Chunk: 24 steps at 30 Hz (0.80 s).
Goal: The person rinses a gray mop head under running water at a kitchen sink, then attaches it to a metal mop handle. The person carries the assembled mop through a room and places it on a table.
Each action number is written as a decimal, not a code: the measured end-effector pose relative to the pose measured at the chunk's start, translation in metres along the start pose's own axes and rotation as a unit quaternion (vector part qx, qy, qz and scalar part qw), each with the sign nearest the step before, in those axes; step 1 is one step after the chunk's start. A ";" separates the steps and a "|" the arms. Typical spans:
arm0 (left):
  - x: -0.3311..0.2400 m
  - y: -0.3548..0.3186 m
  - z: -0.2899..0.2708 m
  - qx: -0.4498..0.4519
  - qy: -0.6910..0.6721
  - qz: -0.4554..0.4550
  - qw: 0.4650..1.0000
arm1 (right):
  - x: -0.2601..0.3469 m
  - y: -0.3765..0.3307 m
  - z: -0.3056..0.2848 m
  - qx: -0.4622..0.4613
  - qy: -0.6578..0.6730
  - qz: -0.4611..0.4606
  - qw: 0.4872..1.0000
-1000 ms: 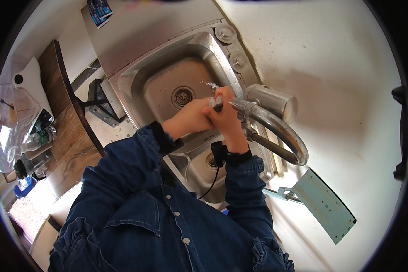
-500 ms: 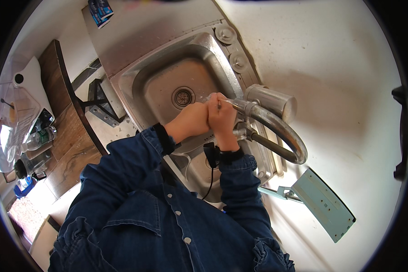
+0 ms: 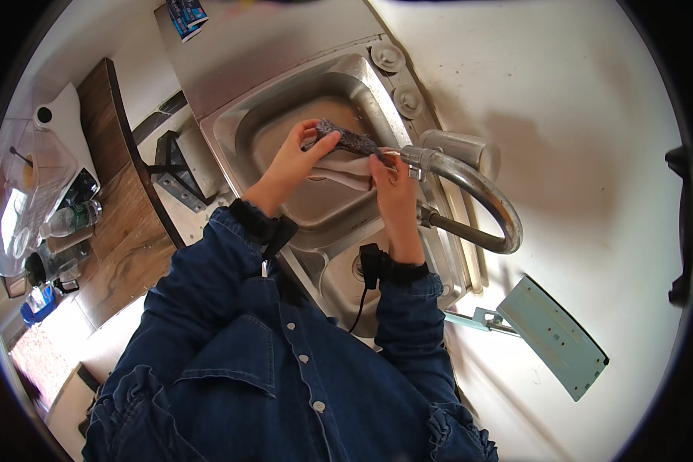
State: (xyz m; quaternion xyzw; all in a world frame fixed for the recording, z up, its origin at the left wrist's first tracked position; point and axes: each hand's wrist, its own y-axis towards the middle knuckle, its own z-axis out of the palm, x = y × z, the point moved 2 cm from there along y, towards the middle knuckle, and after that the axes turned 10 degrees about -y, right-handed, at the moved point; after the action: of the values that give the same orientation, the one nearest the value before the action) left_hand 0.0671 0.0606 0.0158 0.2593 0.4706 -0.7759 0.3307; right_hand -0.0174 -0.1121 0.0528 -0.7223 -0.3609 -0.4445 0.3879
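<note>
Between my two hands a cloth (image 3: 348, 141) is stretched above the sink basin (image 3: 262, 127). Its upper strip is dark grey and textured; a paler pinkish-grey part hangs below. My left hand (image 3: 294, 158) pinches the left end between thumb and fingers. Close beneath the faucet spout, the fingers of my right hand (image 3: 393, 185) grip the right end. The curved metal faucet (image 3: 485, 196) reaches in from the right. Cloth and hands cover most of the basin's drain. Whether water is running I cannot tell.
A smaller basin (image 3: 343, 281) adjoins on the near side. Two round caps (image 3: 388, 57) and a metal cylinder (image 3: 473, 154) line the right edge beside the wall. A pale green panel (image 3: 554, 335) juts out at lower right. Left stands a wooden shelf (image 3: 123, 208) with a plastic bottle (image 3: 71, 219).
My hands were bunched together under the spout, hiding what they held. They have drawn apart, my left hand moving up and away, and the cloth now shows spread between them.
</note>
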 end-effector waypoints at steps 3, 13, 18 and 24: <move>0.005 -0.003 0.005 0.063 0.111 0.089 0.988 | -0.004 -0.001 -0.007 -0.033 0.013 0.018 0.999; -0.008 -0.026 -0.013 0.144 0.113 0.146 0.972 | -0.001 -0.006 -0.004 -0.064 0.155 0.049 0.985; -0.019 -0.027 -0.018 0.089 0.226 0.208 0.948 | 0.013 -0.015 0.001 -0.006 0.056 0.023 0.998; -0.013 -0.026 -0.017 0.071 -0.006 0.130 0.989 | 0.030 -0.029 0.008 -0.025 0.032 -0.002 0.999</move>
State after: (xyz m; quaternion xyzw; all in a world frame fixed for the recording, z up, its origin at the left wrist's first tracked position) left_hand 0.0578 0.0884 0.0323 0.3367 0.3741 -0.7593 0.4125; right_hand -0.0296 -0.0865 0.0846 -0.7163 -0.3382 -0.4774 0.3802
